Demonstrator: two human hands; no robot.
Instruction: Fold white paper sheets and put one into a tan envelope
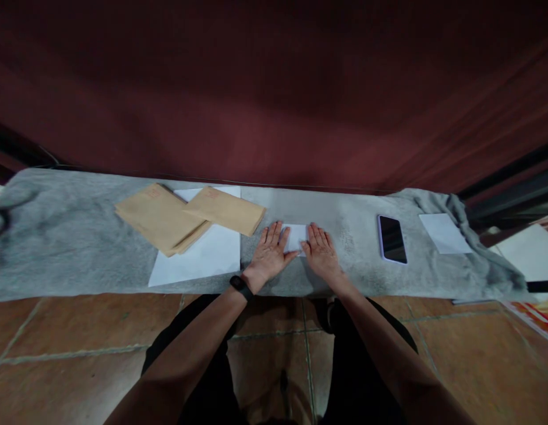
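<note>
My left hand [271,251] and my right hand [320,251] lie flat, fingers stretched out, pressing on a small folded white paper [295,236] on the grey cloth-covered surface [79,248]. The thumbs nearly meet over the paper's near edge. A black band sits on my left wrist. Most of the paper is hidden under the palms.
Left of the hands lie brown envelopes: a stack [158,217] and a single one [225,209], on a large white sheet [203,257]. A dark phone [392,238] and a small white paper [444,232] lie to the right. A dark red curtain hangs behind.
</note>
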